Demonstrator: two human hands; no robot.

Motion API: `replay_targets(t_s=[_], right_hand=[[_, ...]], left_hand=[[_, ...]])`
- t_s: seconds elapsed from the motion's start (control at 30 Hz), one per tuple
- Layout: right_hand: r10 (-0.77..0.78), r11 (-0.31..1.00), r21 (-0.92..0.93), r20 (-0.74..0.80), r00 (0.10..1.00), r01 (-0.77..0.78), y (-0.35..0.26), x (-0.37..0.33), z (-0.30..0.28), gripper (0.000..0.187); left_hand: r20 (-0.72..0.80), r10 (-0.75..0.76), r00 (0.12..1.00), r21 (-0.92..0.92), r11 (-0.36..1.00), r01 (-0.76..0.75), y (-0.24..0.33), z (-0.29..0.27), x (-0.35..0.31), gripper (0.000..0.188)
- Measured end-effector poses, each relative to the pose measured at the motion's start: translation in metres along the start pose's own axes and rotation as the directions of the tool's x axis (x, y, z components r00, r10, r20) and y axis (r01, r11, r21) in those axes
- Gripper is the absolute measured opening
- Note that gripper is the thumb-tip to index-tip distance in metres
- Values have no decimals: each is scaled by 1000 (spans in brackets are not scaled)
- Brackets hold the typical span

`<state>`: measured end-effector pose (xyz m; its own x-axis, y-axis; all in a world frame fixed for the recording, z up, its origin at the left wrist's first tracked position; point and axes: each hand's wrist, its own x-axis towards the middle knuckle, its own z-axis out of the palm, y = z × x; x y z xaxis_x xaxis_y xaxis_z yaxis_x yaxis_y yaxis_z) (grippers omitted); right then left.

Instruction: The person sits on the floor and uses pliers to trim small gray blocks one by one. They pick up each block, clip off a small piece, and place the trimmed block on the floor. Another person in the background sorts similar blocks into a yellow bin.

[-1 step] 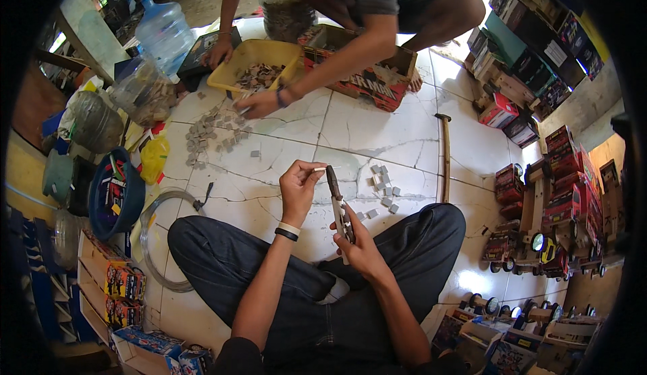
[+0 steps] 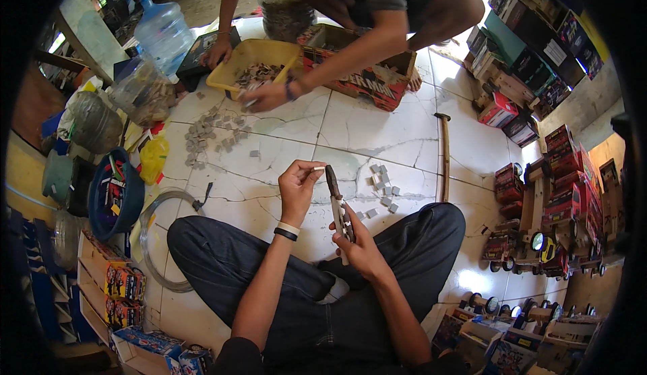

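Note:
I sit cross-legged on a white tiled floor (image 2: 377, 139). My left hand (image 2: 296, 186) is raised, pinching a small thin white piece between thumb and fingers. My right hand (image 2: 357, 243) grips a pair of pliers (image 2: 337, 203) by the handles, with the dark jaws pointing up, close to the white piece. Several small grey blocks (image 2: 381, 186) lie on the tiles just beyond the pliers.
A person across from me rests a hand (image 2: 269, 95) by a yellow tray (image 2: 276, 48) of small parts; a red cardboard box (image 2: 367, 81) stands beside it. More grey blocks (image 2: 216, 135) lie scattered on the left. A wooden stick (image 2: 443, 156), wire coil (image 2: 158, 247), blue basin (image 2: 101, 203), water bottle (image 2: 164, 34) and toy trucks (image 2: 539, 233) surround me.

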<state>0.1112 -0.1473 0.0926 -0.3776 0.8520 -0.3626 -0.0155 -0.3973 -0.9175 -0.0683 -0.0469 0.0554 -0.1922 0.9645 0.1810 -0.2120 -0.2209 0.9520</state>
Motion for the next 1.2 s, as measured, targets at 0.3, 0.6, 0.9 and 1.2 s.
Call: replay_targets(t_s=[0.3, 0.6, 0.9, 1.2], right_hand=[[-362, 675, -720, -138, 922, 157, -6, 6, 29, 92], [-373, 716, -666, -111, 921, 209, -10, 7, 18, 84], [-472, 823, -390, -66, 879, 413, 4, 15, -3, 81], [-434, 839, -366, -3, 901, 403, 10, 18, -5, 78]], left_hand=[[-148, 24, 989, 148, 989, -2, 13, 9, -7, 14], [-138, 7, 990, 192, 981, 19, 18, 5, 0, 18], [-142, -311, 940, -122, 948, 295, 40, -14, 9, 38], [-83, -339, 937, -111, 938, 329, 43, -22, 12, 37]])
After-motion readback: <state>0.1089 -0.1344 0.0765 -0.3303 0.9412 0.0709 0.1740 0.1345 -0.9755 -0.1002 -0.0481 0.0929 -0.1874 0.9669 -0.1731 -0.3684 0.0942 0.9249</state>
